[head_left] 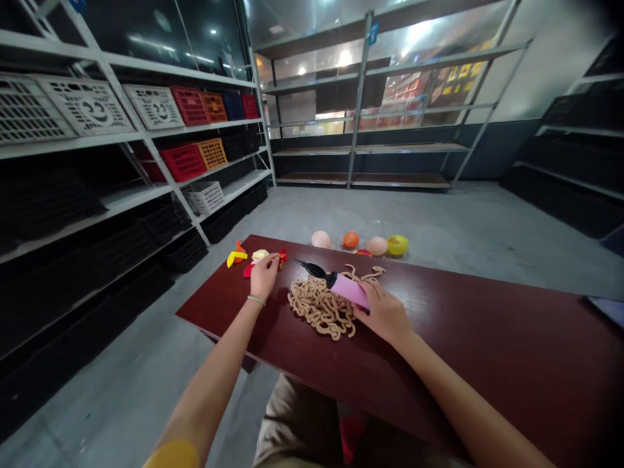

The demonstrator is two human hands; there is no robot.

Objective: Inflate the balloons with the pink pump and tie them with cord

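Note:
My right hand (pixel 385 312) is wrapped round a pink balloon pump (pixel 350 290) with a black nozzle, which points up and to the left. Under the pump lies a tangled pile of beige cord (pixel 319 309). At the left end of the table, my left hand (pixel 263 278) has thumb and forefinger pinched at a small red uninflated balloon (pixel 283 258). Beside that hand lie more limp balloons: a cream one (pixel 260 254), a yellow one (pixel 236 258) and some red partly behind my fingers. A gap separates the nozzle tip from the red balloon.
The dark red table (pixel 448 325) stretches to the right, where a flat light object (pixel 607 309) lies at its edge. Several inflated balloons, one of them yellow (pixel 397 245), rest on the floor behind it. Shelves with crates (pixel 190 105) line the left; a metal rack (pixel 361 117) stands behind.

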